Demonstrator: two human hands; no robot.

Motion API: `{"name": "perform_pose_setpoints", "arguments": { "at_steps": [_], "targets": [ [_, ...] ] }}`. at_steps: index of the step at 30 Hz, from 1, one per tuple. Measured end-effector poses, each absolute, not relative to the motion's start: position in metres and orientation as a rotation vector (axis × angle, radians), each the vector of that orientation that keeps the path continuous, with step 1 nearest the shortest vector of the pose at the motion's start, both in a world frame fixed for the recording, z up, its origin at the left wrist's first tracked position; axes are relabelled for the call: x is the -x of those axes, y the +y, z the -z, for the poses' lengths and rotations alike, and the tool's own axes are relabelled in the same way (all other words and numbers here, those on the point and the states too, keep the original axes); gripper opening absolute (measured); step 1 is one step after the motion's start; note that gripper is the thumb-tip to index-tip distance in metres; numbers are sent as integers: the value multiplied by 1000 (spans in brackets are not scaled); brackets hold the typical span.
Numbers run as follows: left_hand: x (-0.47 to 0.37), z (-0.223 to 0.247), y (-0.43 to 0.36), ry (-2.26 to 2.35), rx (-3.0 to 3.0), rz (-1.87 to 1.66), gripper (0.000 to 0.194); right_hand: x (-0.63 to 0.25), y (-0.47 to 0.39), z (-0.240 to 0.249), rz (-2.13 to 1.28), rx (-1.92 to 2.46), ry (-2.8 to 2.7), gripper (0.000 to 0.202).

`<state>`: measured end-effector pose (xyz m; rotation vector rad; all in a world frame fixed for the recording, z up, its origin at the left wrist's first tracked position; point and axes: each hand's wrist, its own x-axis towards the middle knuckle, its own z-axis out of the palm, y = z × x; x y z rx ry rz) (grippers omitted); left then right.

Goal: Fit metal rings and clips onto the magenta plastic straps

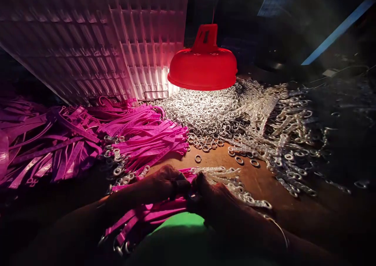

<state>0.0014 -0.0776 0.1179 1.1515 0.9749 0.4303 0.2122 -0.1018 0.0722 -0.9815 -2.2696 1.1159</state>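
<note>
My left hand (173, 183) and my right hand (208, 193) meet in deep shadow near the table's front, both closed with their fingertips pinched. Pink strap (189, 175) shows at the left fingertips and appears to be gripped there. A small metallic glint lies between the hands; what the right fingers pinch is too dark to make out. Under my wrists lies a bunch of pink straps (152, 215) with metal rings at their ends. Just beyond the right hand, several pale, ring-ended straps (226, 174) lie on the wooden table (211, 158).
A red lamp (202, 68) hangs low over a large heap of metal rings (202, 109). Pink straps (147, 135) are piled left, pale ring-ended straps (273, 129) right. Behind stands a translucent corrugated panel (147, 35). A loose ring (198, 158) lies in front of the heap.
</note>
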Motion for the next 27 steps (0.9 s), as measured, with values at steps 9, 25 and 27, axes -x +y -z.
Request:
{"name": "perform_pose_setpoints", "arguments": {
  "at_steps": [9, 25, 27],
  "targets": [
    [-12, -106, -124, 1036, -992, -519, 42, -205, -119, -70, -1529, 1010, -2067, 23],
    [-24, -82, -135, 944, -572, -578, 36, -192, -111, -74, -1487, 1004, -2383, 15],
    [-18, -85, -127, 944, -655, -542, 33, -193, -104, -77, -1464, 980, -2391, 10]
  ]
}}
